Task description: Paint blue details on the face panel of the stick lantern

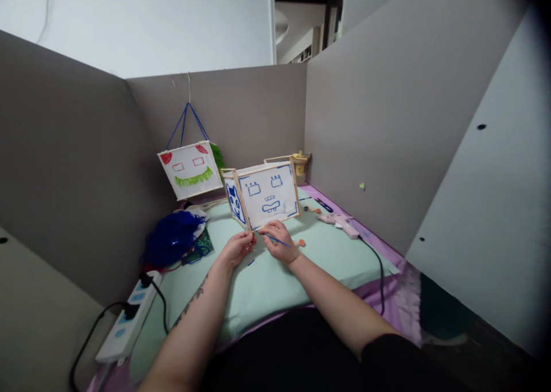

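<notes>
A box-shaped paper lantern (270,194) with thin wooden edges stands tilted before me, a face drawn in blue on its front. My left hand (239,248) is closed, with its fingertips pinching at the lantern's lower front corner. Just to the right, my right hand (279,241) is closed on a thin strand of blue yarn (278,240), which runs back across the fingers. Its fingertips are close to the same corner and to my left fingertips. Whatever lies right between the fingertips is too small to make out. A short blue scrap (251,262) lies below on the green mat.
Another lantern (191,171) with red and green decoration hangs from blue cords at the back left. A blue yarn heap (172,240) and a power strip (129,317) are on the left. On the right lie a pink glue gun (340,224), a cutter (323,205) and small discs (302,243).
</notes>
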Action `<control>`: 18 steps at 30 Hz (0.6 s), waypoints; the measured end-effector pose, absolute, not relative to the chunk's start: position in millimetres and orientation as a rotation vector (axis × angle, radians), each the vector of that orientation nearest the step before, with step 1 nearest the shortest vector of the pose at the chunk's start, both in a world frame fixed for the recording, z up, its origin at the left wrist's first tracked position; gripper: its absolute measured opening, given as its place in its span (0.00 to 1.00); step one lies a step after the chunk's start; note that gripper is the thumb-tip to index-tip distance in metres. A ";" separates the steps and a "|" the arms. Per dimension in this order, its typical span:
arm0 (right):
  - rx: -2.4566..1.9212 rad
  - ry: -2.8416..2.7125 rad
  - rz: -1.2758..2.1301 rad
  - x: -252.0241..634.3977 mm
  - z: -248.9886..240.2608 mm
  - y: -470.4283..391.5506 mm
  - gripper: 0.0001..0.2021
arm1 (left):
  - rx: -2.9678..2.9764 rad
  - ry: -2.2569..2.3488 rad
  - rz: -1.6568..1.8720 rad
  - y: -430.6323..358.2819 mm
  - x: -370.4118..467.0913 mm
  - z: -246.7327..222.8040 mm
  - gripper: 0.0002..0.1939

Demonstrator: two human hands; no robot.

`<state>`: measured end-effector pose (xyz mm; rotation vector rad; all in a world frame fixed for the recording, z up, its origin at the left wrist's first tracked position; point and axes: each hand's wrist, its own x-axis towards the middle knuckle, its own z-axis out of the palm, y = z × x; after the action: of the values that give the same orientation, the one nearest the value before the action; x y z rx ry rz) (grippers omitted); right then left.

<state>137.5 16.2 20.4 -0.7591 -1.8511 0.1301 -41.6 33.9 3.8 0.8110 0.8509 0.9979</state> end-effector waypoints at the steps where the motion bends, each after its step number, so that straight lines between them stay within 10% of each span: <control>1: -0.760 -1.847 0.129 137.4 20.2 16.5 0.11 | 0.813 0.850 0.998 33.6 -41.5 4.1 0.08; 18: -0.743 -1.839 0.148 137.0 17.5 18.5 0.12 | 0.808 0.858 1.006 34.0 -41.3 3.7 0.08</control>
<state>137.0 18.5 17.5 -0.7425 -1.8389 0.1481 -41.3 34.0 3.7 0.8085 0.8579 1.0063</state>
